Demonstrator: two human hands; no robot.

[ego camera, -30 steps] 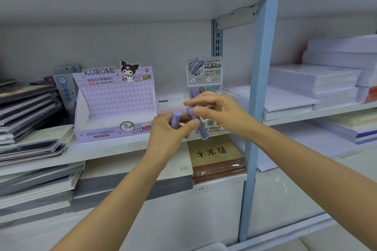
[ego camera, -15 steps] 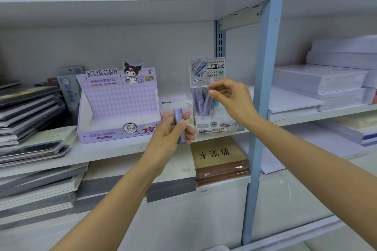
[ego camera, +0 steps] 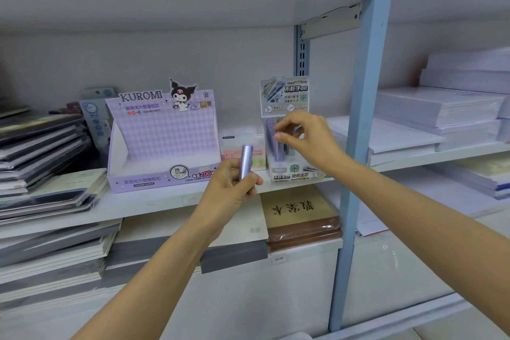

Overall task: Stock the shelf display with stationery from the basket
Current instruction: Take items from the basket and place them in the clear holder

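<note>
Our left hand (ego camera: pixel 229 188) is curled round the lower half of a lilac lead tube (ego camera: pixel 245 160), holding it upright in front of the shelf (ego camera: pixel 154 204), with its top poking up before a small pink box (ego camera: pixel 242 146). Our right hand (ego camera: pixel 306 138) reaches into the clear display box (ego camera: pixel 287 171) just right of it, thumb and fingertips pinched on the top of a standing tube (ego camera: pixel 277 150) among others of the same colour. To the left sits the purple Kuromi display box (ego camera: pixel 162 141), open at the front. We see stacked notebooks (ego camera: pixel 41 146) at far left, a brown pack (ego camera: pixel 300 215) on the shelf below, and reams of white paper (ego camera: pixel 441 110) beyond the blue post (ego camera: pixel 358 146)
</note>
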